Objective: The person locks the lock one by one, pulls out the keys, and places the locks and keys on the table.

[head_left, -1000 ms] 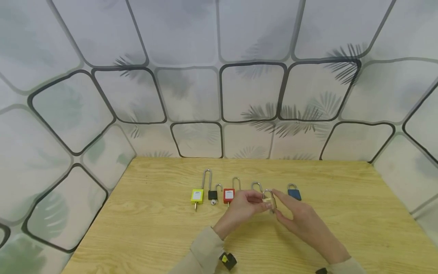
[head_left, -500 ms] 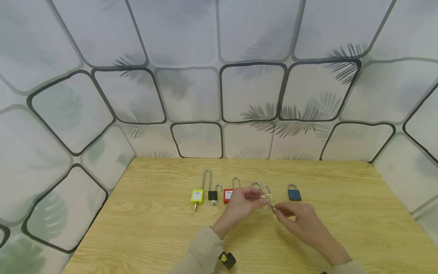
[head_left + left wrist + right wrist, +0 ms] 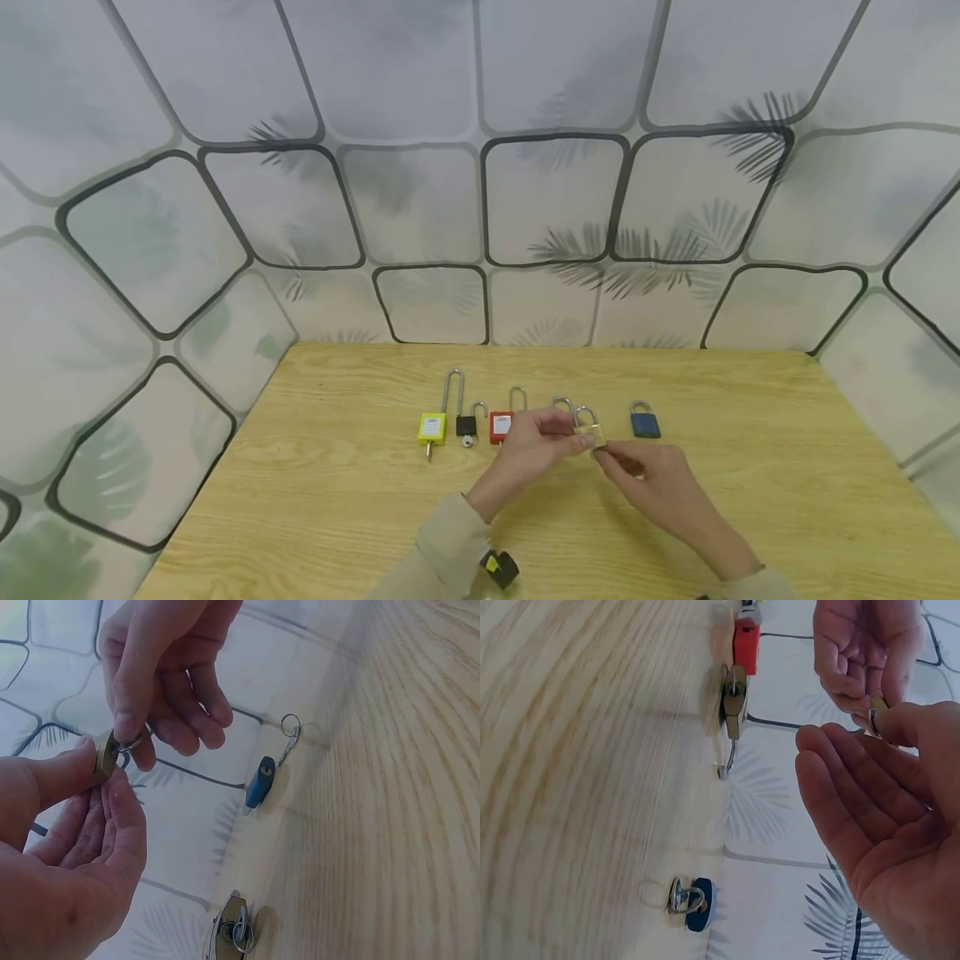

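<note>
My left hand (image 3: 534,450) holds a small brass padlock (image 3: 592,434) between thumb and fingers, above the wooden table, with its shackle pointing away. At the padlock's lower end, the thumb and index finger of my right hand (image 3: 660,479) pinch a key with a metal ring (image 3: 132,742). The left wrist view shows that key at the padlock's end face; how deep it sits is hidden by the fingertips. The other fingers of the right hand hang loosely curved. A second brass padlock (image 3: 735,697) lies on the table just behind the hands, mostly covered in the head view.
In a row on the table (image 3: 337,500) lie a yellow padlock (image 3: 431,428), a black padlock (image 3: 466,427), a red padlock (image 3: 501,427) and, to the right, a blue padlock (image 3: 645,424) with keys (image 3: 292,739). Patterned fabric walls (image 3: 427,208) border the table's back and sides.
My right hand has moved from beside the padlock's shackle down to its lower end, where it now pinches the key. The held padlock has tilted slightly; the left hand stays nearly in place.
</note>
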`<state>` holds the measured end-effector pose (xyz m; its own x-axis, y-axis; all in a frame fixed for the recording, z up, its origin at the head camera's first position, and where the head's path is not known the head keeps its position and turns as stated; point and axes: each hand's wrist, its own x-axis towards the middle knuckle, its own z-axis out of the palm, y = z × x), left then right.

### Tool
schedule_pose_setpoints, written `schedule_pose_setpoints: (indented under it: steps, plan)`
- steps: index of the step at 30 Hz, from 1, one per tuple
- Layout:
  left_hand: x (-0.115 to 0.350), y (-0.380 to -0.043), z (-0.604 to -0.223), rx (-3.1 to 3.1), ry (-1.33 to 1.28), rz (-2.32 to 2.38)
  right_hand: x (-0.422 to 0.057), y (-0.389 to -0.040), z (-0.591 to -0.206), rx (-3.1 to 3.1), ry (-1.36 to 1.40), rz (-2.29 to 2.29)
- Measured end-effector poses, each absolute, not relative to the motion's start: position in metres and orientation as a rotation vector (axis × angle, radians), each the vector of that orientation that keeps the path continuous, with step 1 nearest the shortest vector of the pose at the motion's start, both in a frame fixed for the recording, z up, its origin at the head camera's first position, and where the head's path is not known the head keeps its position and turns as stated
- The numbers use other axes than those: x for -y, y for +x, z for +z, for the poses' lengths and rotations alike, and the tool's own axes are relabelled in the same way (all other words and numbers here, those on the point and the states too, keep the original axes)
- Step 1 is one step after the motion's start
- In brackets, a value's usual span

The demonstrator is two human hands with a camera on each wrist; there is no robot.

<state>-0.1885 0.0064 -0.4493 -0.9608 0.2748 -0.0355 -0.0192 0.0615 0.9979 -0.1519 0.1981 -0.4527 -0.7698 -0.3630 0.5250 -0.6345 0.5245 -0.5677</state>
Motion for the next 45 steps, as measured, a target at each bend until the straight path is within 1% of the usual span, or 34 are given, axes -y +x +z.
schedule_pose_setpoints:
  steps: [6, 11, 18, 26, 33, 40, 45]
  plan:
    - [-0.007, -0.188, -0.447, -2.117, 0.263, 1.993, -0.196, -0.148, -0.447, 2.552, 0.691, 1.301]
    - [-0.007, -0.189, -0.445, -2.094, 0.298, 2.006, -0.195, -0.148, -0.444, 2.614, 0.621, 1.357]
    - [-0.006, -0.188, -0.444, -2.086, 0.359, 2.003, -0.194, -0.148, -0.442, 2.622, 0.661, 1.347]
    - [-0.007, -0.186, -0.445, -2.120, 0.369, 1.980, -0.193, -0.147, -0.442, 2.614, 0.711, 1.308]
    - [-0.008, -0.184, -0.442, -2.117, 0.379, 1.994, -0.192, -0.146, -0.441, 2.605, 0.693, 1.283]
    - [-0.011, -0.182, -0.444, -2.127, 0.336, 2.011, -0.189, -0.143, -0.440, 2.606, 0.664, 1.200]
    - [-0.010, -0.180, -0.444, -2.100, 0.344, 2.026, -0.190, -0.142, -0.438, 2.637, 0.627, 1.256]
